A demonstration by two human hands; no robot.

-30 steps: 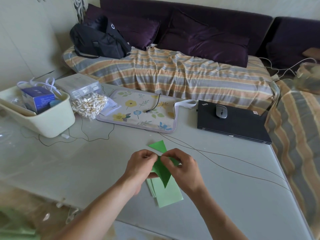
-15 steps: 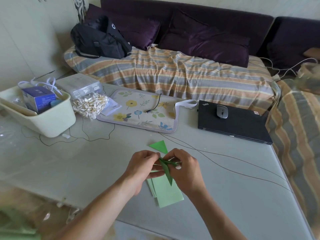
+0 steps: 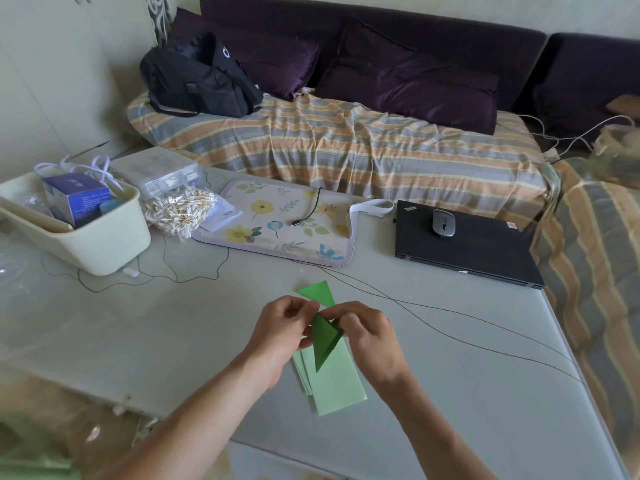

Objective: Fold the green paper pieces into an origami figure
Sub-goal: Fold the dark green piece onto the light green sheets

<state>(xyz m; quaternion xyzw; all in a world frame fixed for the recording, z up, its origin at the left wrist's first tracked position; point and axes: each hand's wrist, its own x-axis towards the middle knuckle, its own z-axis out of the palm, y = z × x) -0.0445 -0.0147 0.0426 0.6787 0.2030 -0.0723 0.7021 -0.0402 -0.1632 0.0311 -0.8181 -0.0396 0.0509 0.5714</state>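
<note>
A dark green folded paper triangle (image 3: 323,341) is held just above the table, its point hanging toward me. My left hand (image 3: 282,332) pinches its upper left edge. My right hand (image 3: 367,336) pinches its upper right corner. Under both hands lies a small stack of pale green paper rectangles (image 3: 334,382) on the table. A second folded green triangle (image 3: 318,292) lies flat just beyond my fingers.
Thin dark cables (image 3: 450,317) cross the grey table (image 3: 173,323) to the right of my hands. Further back sit a cream bin (image 3: 90,244), a bag of cotton swabs (image 3: 180,211), a floral mat (image 3: 287,223) and a black laptop (image 3: 464,247) carrying a mouse (image 3: 443,222). A sofa stands behind.
The held triangle turned edge-on half a second ago and now shows its flat face again. Both hands stayed in place above the pale green stack.
</note>
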